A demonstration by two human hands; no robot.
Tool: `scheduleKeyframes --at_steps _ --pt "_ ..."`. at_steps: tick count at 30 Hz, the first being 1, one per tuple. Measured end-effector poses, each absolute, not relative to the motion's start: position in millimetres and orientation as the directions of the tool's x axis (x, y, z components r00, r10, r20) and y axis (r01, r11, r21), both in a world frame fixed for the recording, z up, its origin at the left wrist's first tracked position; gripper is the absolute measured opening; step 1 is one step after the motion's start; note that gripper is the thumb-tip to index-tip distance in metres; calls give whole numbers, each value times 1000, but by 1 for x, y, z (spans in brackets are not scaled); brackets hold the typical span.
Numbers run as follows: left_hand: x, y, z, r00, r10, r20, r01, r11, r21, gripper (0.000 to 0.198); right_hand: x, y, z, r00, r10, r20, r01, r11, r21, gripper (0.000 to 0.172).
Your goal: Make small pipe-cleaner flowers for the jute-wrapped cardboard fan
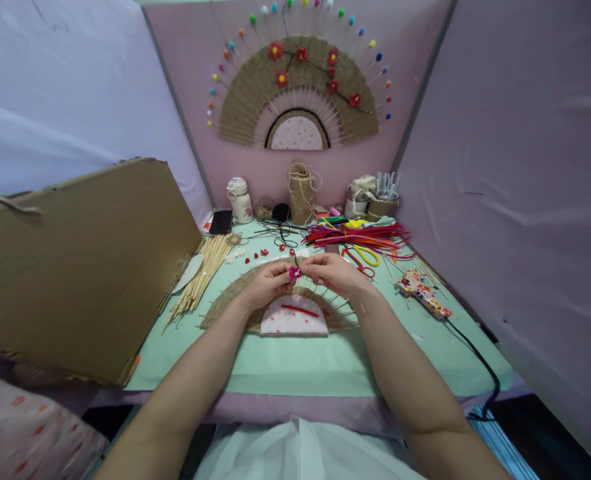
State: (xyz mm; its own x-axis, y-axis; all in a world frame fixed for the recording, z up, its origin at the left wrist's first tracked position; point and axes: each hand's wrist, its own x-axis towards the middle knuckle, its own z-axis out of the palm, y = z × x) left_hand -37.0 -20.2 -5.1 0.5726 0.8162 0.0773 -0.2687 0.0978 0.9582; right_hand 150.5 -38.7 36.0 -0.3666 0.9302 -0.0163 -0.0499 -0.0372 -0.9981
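Between my fingertips is a small magenta flower (294,273), which looks bent from pipe cleaner. My left hand (270,285) pinches it from the left, and my right hand (334,272) closes on its right side. Both hands hover over a twine-covered fan (232,293) lying on the table. A white half-circle with pink spots (285,323) forms the fan's base, and a short red pipe cleaner (299,311) lies across it. Several small red flowers (264,253) sit just beyond the fan's far edge.
Bamboo sticks (200,273) and a cardboard sheet (85,267) are on the left. Pipe cleaners (358,235), scissors (365,257) and a corded glue gun (422,293) lie to the right. Behind stand a twine spool (302,193) and a white bottle (240,201). A decorated fan (245,90) hangs above.
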Motion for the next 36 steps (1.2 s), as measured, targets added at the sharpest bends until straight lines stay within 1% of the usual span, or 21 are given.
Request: scheduleKeyframes --at_steps 7,11,14,19,23,26,28,31,34,36 --pt "-37 -23 0 605 795 37 -275 165 947 25 150 -39 34 -310 951 -1 73 23 -997 24" --pt "-37 -22 0 612 790 25 -274 183 944 25 149 -39 32 -300 954 12 80 38 -996 21" --pt "-37 -22 1 613 790 22 -281 191 941 25 147 -39 32 -308 951 -4 42 10 -999 16" --pt "-37 -24 4 625 780 15 -275 202 940 24 144 -39 32 -344 938 -36 -92 -72 -993 12" --pt "-36 -25 5 626 780 18 -282 205 937 24 142 -39 33 -397 916 -61 -189 -147 -971 13" --pt "-37 -25 3 625 780 30 -297 202 933 22 142 -39 33 -419 906 -65 -221 -171 -960 15" --pt "-38 -24 3 627 778 37 -309 205 929 21 143 -39 32 -413 909 -56 -200 -151 -968 16" --pt "-40 -24 6 660 751 32 -307 231 923 20 149 -37 32 -366 930 -17 -102 -59 -993 19" --pt "-43 -24 9 721 693 -8 -260 281 924 20 154 -36 31 -327 945 26 -13 23 -1000 25" --pt "-44 -24 10 751 658 -55 -202 309 929 20 154 -37 32 -327 944 37 29 49 -998 28"
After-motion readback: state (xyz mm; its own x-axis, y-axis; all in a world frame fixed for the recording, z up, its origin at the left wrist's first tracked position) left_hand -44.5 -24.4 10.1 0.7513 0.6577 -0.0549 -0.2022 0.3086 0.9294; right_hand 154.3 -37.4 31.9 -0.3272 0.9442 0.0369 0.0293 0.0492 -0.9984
